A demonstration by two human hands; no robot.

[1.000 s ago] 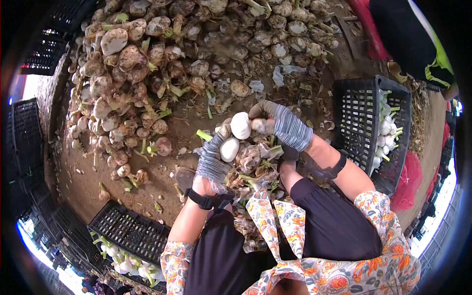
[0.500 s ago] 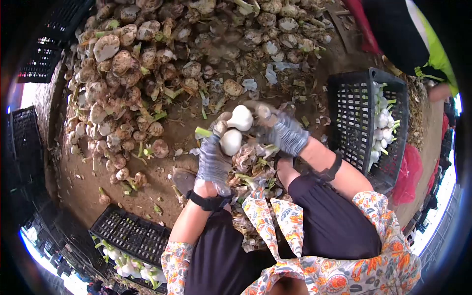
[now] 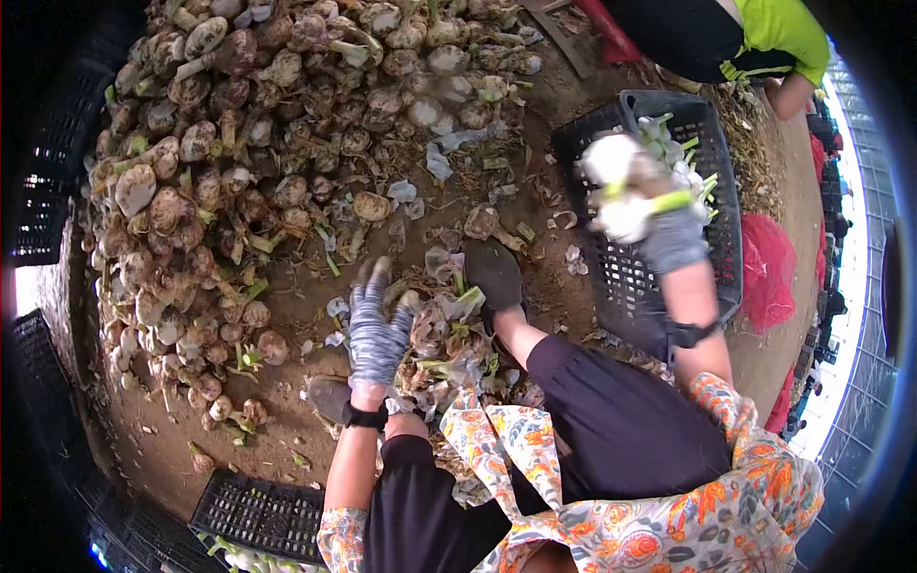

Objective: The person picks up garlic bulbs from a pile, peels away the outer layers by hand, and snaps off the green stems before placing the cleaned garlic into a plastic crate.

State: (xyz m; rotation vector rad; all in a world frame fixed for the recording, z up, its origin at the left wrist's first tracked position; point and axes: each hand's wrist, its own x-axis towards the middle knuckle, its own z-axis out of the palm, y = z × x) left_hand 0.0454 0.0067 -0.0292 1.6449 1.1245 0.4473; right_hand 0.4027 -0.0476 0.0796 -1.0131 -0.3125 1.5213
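Observation:
My gloved right hand (image 3: pixel 674 239), blurred by motion, is closed around the stems of two white garlic bulbs (image 3: pixel 623 220). It holds them over the near left side of a black plastic crate (image 3: pixel 626 277), where peeled garlic with green stems (image 3: pixel 702 181) lies. My left hand (image 3: pixel 375 334), in a striped grey glove with soiled fingertips, is open with the fingers apart and nothing in it. Below and beside that hand are loose garlic skins and trimmings (image 3: pixel 444 334), heaped between my feet.
A large heap of unpeeled, dirty garlic (image 3: pixel 191 220) covers the ground at left and back. Another black crate (image 3: pixel 253 506) with white garlic stands at lower left. A red mesh bag (image 3: pixel 767 272) lies right of the right crate. Another person's arm (image 3: pixel 791 91) shows at top right.
The two white bulbs have moved from between my hands to the right crate in my right hand. My left hand has let go and opened, and the view has turned right.

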